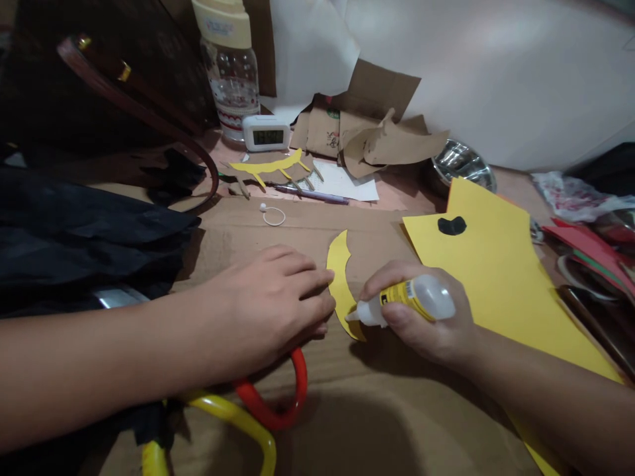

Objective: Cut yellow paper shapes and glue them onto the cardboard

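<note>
A curved yellow paper cut-out point(341, 277) lies on the brown cardboard sheet point(357, 410). My left hand point(282, 307) rests palm down to its left, fingers extended, fingertips touching its left edge. In my right hand point(436, 324) is a small clear glue bottle point(417, 299) with a yellow label, gripped between thumb and fingers. The bottle is tilted, its white nozzle pointing left onto the lower part of the cut-out. Red scissors handles point(300, 390) and yellow ones point(223, 406) show below my left forearm, partly hidden.
Yellow paper point(496, 258) with a black paper piece point(452, 225) lies right. Behind are a water bottle point(231, 79), a white digital clock point(266, 133), a fringed yellow cut-out point(272, 164), a pen point(317, 194), cardboard scraps point(397, 142) and a metal bowl point(464, 165). Black fabric point(89, 231) sits left.
</note>
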A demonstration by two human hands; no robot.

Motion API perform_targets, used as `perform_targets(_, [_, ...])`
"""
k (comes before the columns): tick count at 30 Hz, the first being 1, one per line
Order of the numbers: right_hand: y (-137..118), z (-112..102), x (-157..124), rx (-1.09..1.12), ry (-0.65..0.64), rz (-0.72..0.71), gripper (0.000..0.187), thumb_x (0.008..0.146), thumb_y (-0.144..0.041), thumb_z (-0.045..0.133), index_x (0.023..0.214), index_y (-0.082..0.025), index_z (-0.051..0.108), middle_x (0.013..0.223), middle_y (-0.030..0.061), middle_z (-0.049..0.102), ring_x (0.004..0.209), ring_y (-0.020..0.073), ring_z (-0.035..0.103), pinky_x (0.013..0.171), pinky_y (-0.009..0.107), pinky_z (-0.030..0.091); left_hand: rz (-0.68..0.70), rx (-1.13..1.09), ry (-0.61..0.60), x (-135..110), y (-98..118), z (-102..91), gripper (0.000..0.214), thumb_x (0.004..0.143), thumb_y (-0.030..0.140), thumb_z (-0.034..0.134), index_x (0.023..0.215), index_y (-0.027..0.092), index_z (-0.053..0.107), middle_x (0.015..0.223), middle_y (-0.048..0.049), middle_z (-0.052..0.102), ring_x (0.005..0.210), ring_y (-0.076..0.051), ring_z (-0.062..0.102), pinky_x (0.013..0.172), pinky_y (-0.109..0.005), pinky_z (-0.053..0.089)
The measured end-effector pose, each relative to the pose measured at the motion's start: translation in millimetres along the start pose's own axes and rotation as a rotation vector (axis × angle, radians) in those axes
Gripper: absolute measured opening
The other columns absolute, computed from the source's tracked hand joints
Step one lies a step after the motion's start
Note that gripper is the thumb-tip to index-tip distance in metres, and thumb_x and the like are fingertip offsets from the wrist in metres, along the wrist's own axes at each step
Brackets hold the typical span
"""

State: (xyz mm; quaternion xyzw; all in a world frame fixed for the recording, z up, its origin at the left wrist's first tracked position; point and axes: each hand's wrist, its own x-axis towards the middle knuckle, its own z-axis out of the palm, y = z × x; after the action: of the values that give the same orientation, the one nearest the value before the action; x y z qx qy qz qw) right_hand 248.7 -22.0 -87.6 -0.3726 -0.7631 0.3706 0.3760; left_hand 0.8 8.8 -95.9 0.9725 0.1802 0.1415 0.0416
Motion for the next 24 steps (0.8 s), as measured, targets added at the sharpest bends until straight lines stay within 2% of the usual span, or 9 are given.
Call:
perform_targets(5, [-1,2,2,0.004,0.004,-0.002,0.012,0.097,-0.034,0.067,0.091,-0.024,0.067,0.078,0.0018,0.072,0.063,0.0151,0.068,0.057,0.025,0.057,0.019,-0.013,0.043,0,3,-0.1,0.025,0.102,0.029,0.051,0.115,0.019,0.071,0.127,-0.0111,0.069,0.113,-0.028,0.064,0.098,-0.045,0.050])
perform_targets(11, [-9,0,7,-0.079,-0.014,-0.020,0.010,0.093,-0.027,0.069,0.086,-0.023,0.064,0.075,0.0007,0.071,0.063,0.0146,0.068,0.057,0.025,0.055,0.072,-0.113,0.038,2,7,-0.8,0.021,0.100,0.024,0.056,0.110,0.019,0.073,0.113,-0.0105,0.072,0.107,-0.023,0.066,0.097,-0.039,0.051])
perform_targets(19, [-5,2,2,-0.097,0.045,0.013,0.028,0.095,-0.047,0.067,0.085,-0.021,0.067,0.071,0.0012,0.072,0.057,0.0142,0.065,0.051,0.025,0.051,0.066,-0.113,0.005,3,5,-2.5,0.027,0.102,0.027,0.050,0.116,0.016,0.071,0.117,-0.0110,0.072,0.105,-0.026,0.066,0.093,-0.042,0.053])
perform_targets(24, [-7,1,2,-0.127,0.045,-0.010,0.027,0.096,-0.046,0.067,0.087,-0.021,0.068,0.073,0.0014,0.073,0.060,0.0140,0.066,0.054,0.024,0.052,0.072,-0.091,0.011,4,6,-2.6,0.028,0.103,0.028,0.049,0.114,0.016,0.072,0.115,-0.0116,0.072,0.103,-0.027,0.067,0.090,-0.042,0.054])
